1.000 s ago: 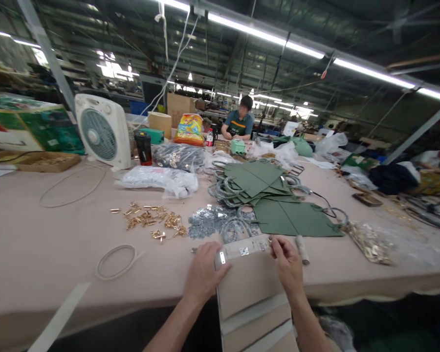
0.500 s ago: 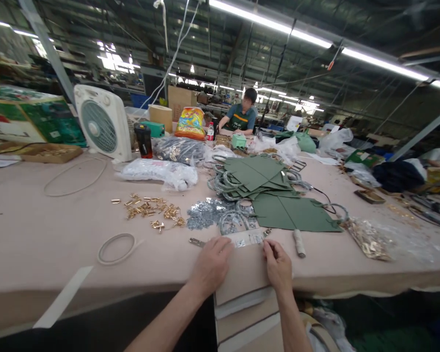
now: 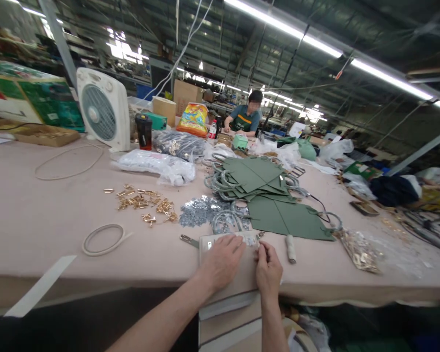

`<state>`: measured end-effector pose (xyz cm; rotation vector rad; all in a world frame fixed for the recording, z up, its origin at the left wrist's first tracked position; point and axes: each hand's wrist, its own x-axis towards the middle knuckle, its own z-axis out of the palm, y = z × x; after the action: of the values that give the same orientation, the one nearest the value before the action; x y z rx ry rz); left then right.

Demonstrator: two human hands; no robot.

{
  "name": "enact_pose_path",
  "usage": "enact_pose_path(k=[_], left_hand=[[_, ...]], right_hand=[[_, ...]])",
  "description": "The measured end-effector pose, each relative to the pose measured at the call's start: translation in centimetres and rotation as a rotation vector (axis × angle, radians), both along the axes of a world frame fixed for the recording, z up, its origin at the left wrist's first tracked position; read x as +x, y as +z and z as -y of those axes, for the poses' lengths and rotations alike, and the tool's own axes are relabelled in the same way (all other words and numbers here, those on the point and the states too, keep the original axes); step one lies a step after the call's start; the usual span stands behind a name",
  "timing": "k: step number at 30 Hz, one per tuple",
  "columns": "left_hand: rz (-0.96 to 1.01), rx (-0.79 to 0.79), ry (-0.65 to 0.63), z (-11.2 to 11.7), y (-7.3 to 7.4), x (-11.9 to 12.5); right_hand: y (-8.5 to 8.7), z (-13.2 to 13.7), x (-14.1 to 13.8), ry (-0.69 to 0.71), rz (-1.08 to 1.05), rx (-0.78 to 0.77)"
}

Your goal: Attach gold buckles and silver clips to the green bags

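Note:
A beige panel point(image 3: 238, 283) lies over the table's front edge, with strips trailing below it. My left hand point(image 3: 223, 259) rests flat across its upper part, fingers stretched out towards small shiny metal plates point(image 3: 250, 240) along the top. At the panel's right edge, my right hand point(image 3: 268, 268) is closed in a pinch; what sits between its fingertips is too small to make out. A strap end with a metal fitting point(image 3: 188, 239) sticks out at the upper left, and a similar metal fitting point(image 3: 260, 235) shows at the upper right.
Behind the hands lie loose silver plates point(image 3: 198, 211), gold fittings point(image 3: 146, 203) and stacked green panels point(image 3: 254, 173) with cord handles. A wrapped stick point(image 3: 291, 249) and a bag of metal parts point(image 3: 361, 252) are rightward. Left are a tape roll point(image 3: 102, 239) and a fan point(image 3: 102, 110). A co-worker point(image 3: 244, 117) sits opposite.
My left hand has slid rightward over the panel, uncovering its upper left corner. The right hand stays pinched at the right edge. The whole view has shifted slightly.

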<state>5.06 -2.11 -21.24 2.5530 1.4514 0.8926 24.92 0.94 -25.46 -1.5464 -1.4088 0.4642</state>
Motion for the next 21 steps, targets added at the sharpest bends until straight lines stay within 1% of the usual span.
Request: enact_pose_path(k=[2, 6, 9, 12, 15, 18, 19, 21], left_hand=[[0.006, 0.003, -0.021, -0.8, 0.1, 1.2], [-0.004, -0.021, -0.025, -2.0, 0.3, 3.1], [0.01, -0.021, 0.002, -2.4, 0.2, 3.6], [0.01, -0.013, 0.032, -2.3, -0.2, 3.7], [-0.002, -0.015, 0.027, -2.4, -0.6, 3.8], [0.007, -0.028, 0.011, -2.6, -1.0, 3.8], [0.012, -0.034, 0.009, -2.7, -1.1, 3.8], [0.02, -0.048, 0.009, -2.9, -1.2, 3.8]], right_hand=[[0.1, 0.0, 0.0, -0.012, -0.043, 0.008], [0.1, 0.1, 0.2, -0.01, -0.111, 0.021], [0.0, 0.1, 0.5, -0.012, -0.174, -0.005], [0.2, 0.1, 0.6, 0.017, -0.285, -0.018], [0.8, -0.4, 1.2, 0.034, -0.41, 0.01], [1.5, -2.0, 2.9, -0.046, -0.447, 0.118], [1.8, -2.9, 3.8, -0.095, -0.419, 0.157], [2.1, -4.7, 6.0, -0.2, -0.295, 0.203]])
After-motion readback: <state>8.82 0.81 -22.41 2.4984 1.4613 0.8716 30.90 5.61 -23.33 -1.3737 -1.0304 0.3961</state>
